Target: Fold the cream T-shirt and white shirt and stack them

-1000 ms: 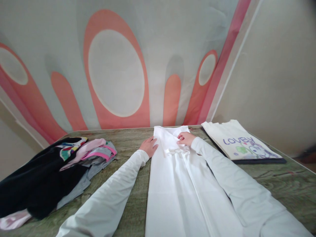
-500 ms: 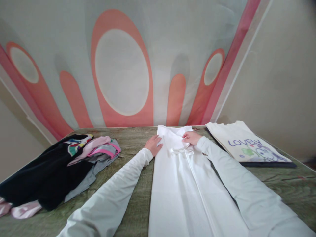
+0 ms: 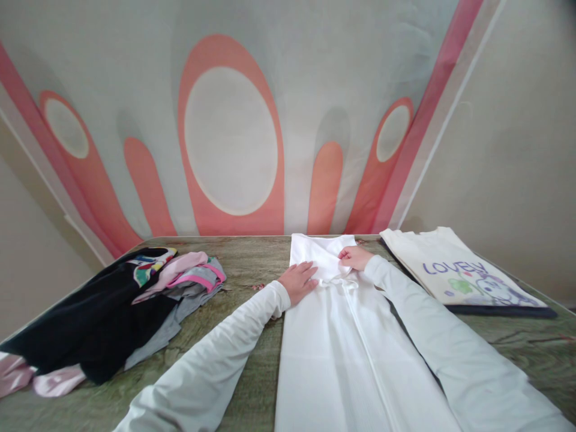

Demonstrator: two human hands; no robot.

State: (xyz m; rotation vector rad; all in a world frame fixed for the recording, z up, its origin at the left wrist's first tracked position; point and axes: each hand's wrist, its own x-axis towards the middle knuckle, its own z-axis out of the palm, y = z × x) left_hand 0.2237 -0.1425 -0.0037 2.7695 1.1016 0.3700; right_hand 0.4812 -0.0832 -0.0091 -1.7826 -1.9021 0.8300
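A pale grey backdrop (image 3: pixel 310 78) with coral shapes and white ovals rises beyond the fingertips of both hands, a pink band slanting down each side of it. Below it spreads a table (image 3: pixel 252 354) with a wood-grain top, its far edge a little past the fingers.

A white garment (image 3: pixel 333 360) lies lengthwise on the table beneath both hands. Its narrow top end reaches just beyond the fingers, close to the far edge; a gathered seam (image 3: pixel 335 283) crosses it between the left fingertips and the right wrist, and the long body runs from there back toward the wearer, out of view at the bottom.

The left hand (image 3: pixel 298 282) rests flat on the garment's left edge, fingers extended and slightly spread, pointing right. The right hand (image 3: pixel 355 258) touches the upper part with fingers bent inward; whether they pinch a fold, I cannot tell. Both arms wear white sleeves (image 3: pixel 202 354).

Well left of the left fingers sits a loose heap: a black garment (image 3: pixel 94 318), with pink cloth (image 3: pixel 180 267) and grey cloth (image 3: pixel 153 342) beside and under it. To the right of the right fingers, a cream shirt (image 3: pixel 427 240) lettered "LOVELY" lies flat over something dark (image 3: pixel 504 310).
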